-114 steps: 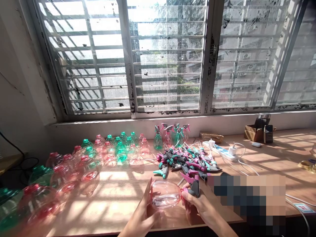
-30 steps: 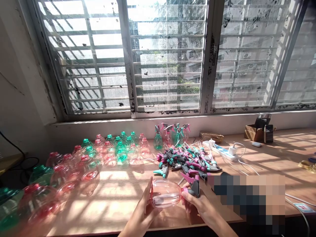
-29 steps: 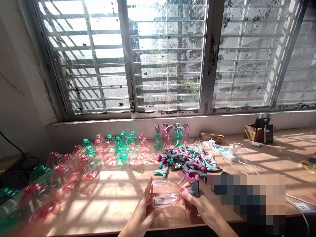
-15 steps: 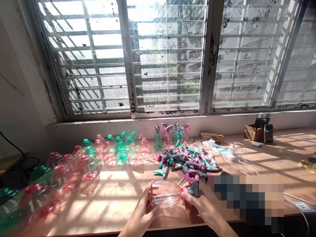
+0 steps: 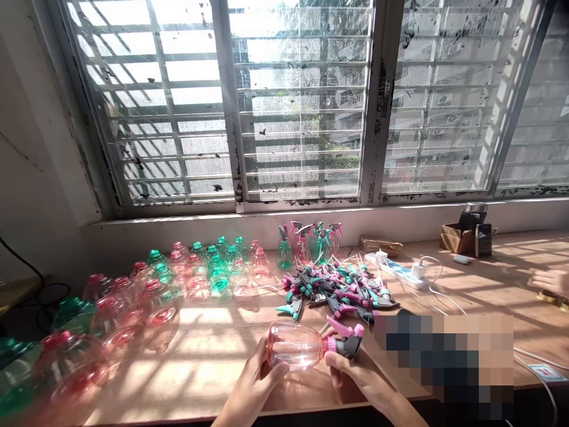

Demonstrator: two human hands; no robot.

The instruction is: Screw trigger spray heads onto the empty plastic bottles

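A clear pink spray bottle [image 5: 294, 350] lies sideways in the air above the front of the table, its base to the left. My left hand [image 5: 260, 375] is closed around the base end. At the neck is a trigger spray head [image 5: 348, 343] with a pink collar and trigger and a dark grey body. My right hand [image 5: 353, 372] has thumb and fingers at the collar; some fingers are hidden behind the bottle. Just beyond lies a heap of loose trigger spray heads [image 5: 342, 290] in pink, teal and grey.
Several open pink and green bottles [image 5: 217, 276] stand at left. Assembled spray bottles [image 5: 303, 246] stand by the wall. Further right are a power strip [image 5: 395, 271] with cables, a cardboard box [image 5: 457, 238] and another person's hand [image 5: 551, 280]. One area at lower right is pixelated.
The spray bottle has shifted slightly left, and its spray head has turned so the trigger sits differently. My right fingers have moved around the collar. Another person's hand has appeared at far right.
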